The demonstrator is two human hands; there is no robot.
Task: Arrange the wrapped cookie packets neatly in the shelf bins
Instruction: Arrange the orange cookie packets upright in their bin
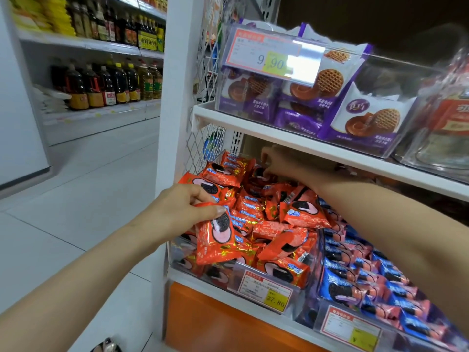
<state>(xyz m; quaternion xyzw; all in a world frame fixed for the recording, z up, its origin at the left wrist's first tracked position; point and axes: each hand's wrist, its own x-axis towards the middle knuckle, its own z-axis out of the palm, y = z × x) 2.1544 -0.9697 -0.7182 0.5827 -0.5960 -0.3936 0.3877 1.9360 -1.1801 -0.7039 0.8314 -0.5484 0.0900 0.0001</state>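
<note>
The white upper shelf edge [304,146] hung low over the clear plastic bin [313,252], which was heaped with orange-red wrapped cookie packets [299,212]. That left only a narrow gap at the bin's twelve o'clock. The right hand [286,162] reached into it, fingers bent down on the rear packets; whether it gripped one I could not tell. At the heap's eight o'clock, the left hand [182,207] pinched a single orange-red packet picturing a sandwich cookie [215,240] above the bin's front corner. Blue wrapped packets [368,280] filled the neighbouring bin at three o'clock. A white wire mesh panel [203,138] closed the nine o'clock side, with white tiled floor [88,186] open beyond.
</note>
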